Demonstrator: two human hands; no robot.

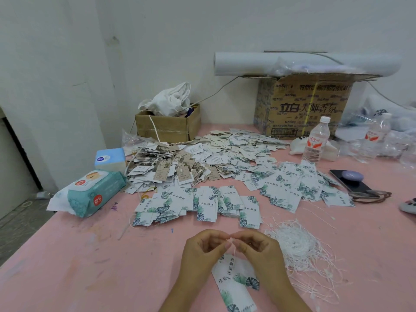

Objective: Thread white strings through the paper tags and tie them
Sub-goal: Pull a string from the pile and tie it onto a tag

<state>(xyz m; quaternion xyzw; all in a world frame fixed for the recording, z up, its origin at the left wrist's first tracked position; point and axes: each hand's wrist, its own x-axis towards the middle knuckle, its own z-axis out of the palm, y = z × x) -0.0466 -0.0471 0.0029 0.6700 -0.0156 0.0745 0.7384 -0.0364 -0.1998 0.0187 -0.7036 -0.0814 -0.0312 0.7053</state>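
I see both grips close together at the near middle of the pink surface (90, 255). My left grip (202, 251) and my right grip (258, 251) each pinch the white string (234, 252) between thumb and forefinger, and their fingertips (226, 239) are almost touching. From there the string hangs down to the far end of the paper tags (236, 278), a small leaf-printed stack that lies on the surface under my wrists. Just to the right is a heap of loose strings (297, 244). Farther away are rows of unthreaded tags (198, 206), and behind them a wide pile of tags (225, 152). A wet wipes pack (94, 192) lies at the left and a water bottle (316, 140) stands at the far right.
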